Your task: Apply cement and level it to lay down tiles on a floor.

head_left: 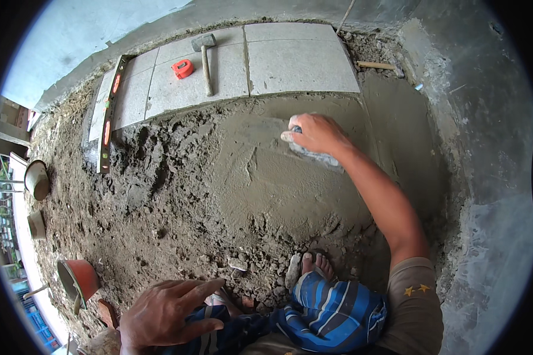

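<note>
My right hand (315,137) is closed around the handle of a plastering trowel (321,157), whose mortar-smeared blade lies on the wet mortar bed (278,183). Part of the blade blends into the grey mortar, so its full outline is hard to make out. The bed looks mostly smooth, with a small ridge left of the trowel. Low in the view, my left hand (175,313) hovers over or rests on my leg, fingers spread and holding nothing; which of the two I cannot tell. Beyond the mortar are laid pale floor tiles (299,68).
On the tiles lie a rubber mallet (206,65) and a red tape measure (183,68). A spirit level (107,118) spans the tiles' left edge. A hammer (378,65) lies in rubble far right. Buckets (80,281) stand left on rough soil. A grey wall (497,177) borders the right.
</note>
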Demonstrator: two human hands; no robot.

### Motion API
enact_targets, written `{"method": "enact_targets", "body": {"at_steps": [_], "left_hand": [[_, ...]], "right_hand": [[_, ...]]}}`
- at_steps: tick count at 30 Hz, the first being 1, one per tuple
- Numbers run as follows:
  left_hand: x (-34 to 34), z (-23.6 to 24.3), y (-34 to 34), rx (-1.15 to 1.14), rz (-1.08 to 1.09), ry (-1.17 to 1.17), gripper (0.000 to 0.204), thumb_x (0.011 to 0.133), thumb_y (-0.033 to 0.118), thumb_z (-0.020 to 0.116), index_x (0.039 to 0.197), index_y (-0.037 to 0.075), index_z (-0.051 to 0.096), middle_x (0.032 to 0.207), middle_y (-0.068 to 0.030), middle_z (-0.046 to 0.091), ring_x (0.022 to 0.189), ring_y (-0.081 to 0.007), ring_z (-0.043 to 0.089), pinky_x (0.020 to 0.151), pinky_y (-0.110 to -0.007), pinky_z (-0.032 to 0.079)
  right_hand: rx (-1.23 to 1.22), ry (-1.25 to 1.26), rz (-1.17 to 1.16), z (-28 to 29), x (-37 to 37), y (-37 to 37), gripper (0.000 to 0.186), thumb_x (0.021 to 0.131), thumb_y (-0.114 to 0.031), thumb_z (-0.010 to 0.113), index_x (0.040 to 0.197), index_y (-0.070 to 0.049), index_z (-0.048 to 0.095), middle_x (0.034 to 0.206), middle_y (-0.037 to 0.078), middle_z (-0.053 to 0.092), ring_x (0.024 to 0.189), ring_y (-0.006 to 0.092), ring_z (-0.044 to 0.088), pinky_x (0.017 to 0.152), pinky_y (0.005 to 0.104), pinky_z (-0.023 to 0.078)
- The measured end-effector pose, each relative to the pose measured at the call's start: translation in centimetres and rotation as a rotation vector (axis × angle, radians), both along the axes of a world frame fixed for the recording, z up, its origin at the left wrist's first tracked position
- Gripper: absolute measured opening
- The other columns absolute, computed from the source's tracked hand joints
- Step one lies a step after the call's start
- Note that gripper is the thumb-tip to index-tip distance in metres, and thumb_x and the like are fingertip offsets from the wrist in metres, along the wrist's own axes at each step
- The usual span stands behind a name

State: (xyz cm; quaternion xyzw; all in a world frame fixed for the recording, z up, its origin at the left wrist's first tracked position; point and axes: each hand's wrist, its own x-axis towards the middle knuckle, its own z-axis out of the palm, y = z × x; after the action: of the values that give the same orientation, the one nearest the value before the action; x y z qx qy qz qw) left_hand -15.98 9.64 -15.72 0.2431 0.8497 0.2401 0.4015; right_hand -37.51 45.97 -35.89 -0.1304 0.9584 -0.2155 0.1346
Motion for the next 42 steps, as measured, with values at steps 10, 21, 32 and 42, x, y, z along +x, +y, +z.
{"method": "enact_targets", "body": {"at_steps": [10,21,32,42], "left_hand": [[-0.4,2.7,2.1,-0.028,0.144,-0.241,0.069,0.090,0.031,0.074,0.149,0.006,0.048,0.131,-0.0227,0.063,0.115,-0.0403,0.064,0.096,-0.046,0.052],[-2.3,0.3,4.0,-0.170,0.274,-0.348,0.072,0.089,0.023,0.075,0.152,0.010,0.044,0.131,-0.0220,0.063,0.115,-0.0395,0.066,0.096,-0.046,0.054],[-4.6,0.0,8.0,-0.354,0.329,-0.343,0.072,0.089,0.018,0.076,0.153,0.010,0.044,0.135,-0.0201,0.064,0.118,-0.0316,0.067,0.100,-0.040,0.055],[-5.0,-2.2,7.3,-0.262,0.394,-0.442,0.070,0.091,0.024,0.076,0.153,0.011,0.045,0.136,-0.0219,0.063,0.118,-0.0335,0.067,0.097,-0.041,0.055]], "right_hand": [[0.266,-0.150,0.149,-0.3,-15.1,-0.6,0.042,0.083,-0.043,0.075,0.103,-0.005,0.077,0.100,0.020,0.075,0.094,0.0367,0.072,0.080,0.0495,0.055],[0.580,-0.217,-0.055,3.6,-16.8,24.2,0.041,0.080,-0.039,0.075,0.089,0.001,0.074,0.079,0.019,0.071,0.071,0.0295,0.065,0.071,0.0441,0.050],[0.240,-0.083,0.022,2.1,-10.8,30.8,0.045,0.076,-0.043,0.080,0.092,-0.001,0.075,0.085,0.018,0.073,0.082,0.0330,0.070,0.078,0.0429,0.053],[0.576,-0.148,-0.017,2.0,-16.9,25.6,0.041,0.074,-0.038,0.080,0.087,0.001,0.073,0.076,0.016,0.070,0.067,0.0309,0.064,0.065,0.0478,0.049]]}}
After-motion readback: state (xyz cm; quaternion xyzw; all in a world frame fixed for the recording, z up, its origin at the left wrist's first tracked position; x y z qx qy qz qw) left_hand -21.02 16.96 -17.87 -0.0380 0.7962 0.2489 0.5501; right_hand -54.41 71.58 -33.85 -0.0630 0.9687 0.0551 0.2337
